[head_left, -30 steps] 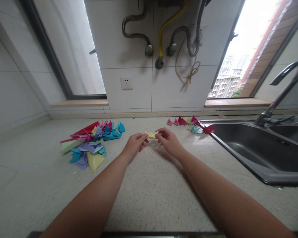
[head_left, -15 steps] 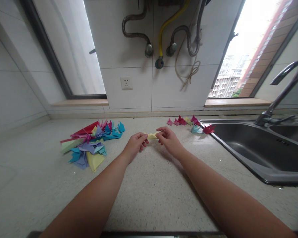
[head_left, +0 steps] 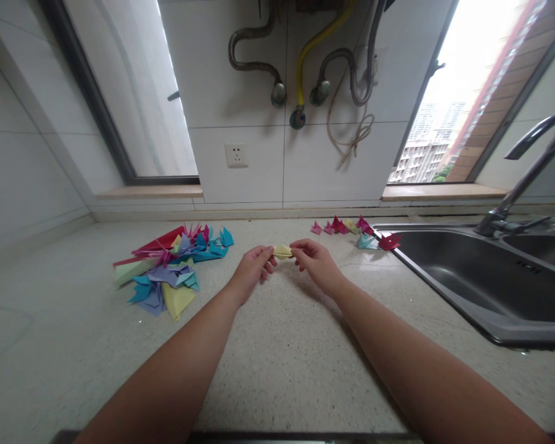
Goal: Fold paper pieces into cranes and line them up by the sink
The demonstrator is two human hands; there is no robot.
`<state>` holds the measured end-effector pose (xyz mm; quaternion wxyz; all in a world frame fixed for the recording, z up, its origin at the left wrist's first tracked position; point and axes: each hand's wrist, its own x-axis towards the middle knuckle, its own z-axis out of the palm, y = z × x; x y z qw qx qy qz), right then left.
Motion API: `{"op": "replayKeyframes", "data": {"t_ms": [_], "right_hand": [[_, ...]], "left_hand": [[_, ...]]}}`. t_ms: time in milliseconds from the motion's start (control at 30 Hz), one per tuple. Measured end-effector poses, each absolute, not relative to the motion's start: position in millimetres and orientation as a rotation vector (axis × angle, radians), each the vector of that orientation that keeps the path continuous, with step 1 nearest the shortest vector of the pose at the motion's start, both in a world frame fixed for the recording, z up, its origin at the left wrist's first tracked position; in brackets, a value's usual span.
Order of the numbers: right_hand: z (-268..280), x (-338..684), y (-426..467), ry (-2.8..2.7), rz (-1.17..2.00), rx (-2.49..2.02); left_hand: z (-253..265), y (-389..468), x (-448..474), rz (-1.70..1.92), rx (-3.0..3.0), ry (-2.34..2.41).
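Observation:
Between my two hands, just above the counter, is a small pale-yellow folded paper piece [head_left: 283, 251]. My left hand [head_left: 254, 266] pinches its left end between thumb and fingers. At its right end, the thumb and fingertips of my right hand [head_left: 315, 262] are closed on the paper. To the left lies a heap of folded papers [head_left: 173, 268] in red, pink, blue, lilac, mint and yellow. A row of small origami pieces [head_left: 338, 226] in pink, red and yellow stands at the back right, with a light-blue one [head_left: 366, 241] and a dark red one [head_left: 389, 241] in front.
The speckled counter [head_left: 277, 370] runs up to a tiled wall with a socket [head_left: 237, 156]. On the right is a steel sink [head_left: 472, 265] with a tap [head_left: 513, 185]. Hoses [head_left: 300, 68] hang on the wall above, between two windows.
My right fingers have closed down onto the right end of the yellow paper, where the index finger was raised before. The paper now shows more of its face. The piles are unchanged.

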<state>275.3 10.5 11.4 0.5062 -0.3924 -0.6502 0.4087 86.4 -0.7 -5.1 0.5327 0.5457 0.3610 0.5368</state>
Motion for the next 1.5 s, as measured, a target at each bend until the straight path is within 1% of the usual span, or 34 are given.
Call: {"op": "replayKeyframes", "data": {"t_ms": [733,1200,1500], "right_hand": [[14.9,274.1,6.3,-1.486,1.104,-0.899],[15.0,277.3,9.8,-1.502,1.025,-0.999],[10.2,278.4,12.8,-1.571,0.866,-1.002]], "left_hand": [[-1.1,-3.0,87.5,1.393,1.218,0.825],[-3.1,-1.7,87.4,1.347,1.306,0.873],[-1.0,-3.4,87.0,1.337,1.271,0.923]]}}
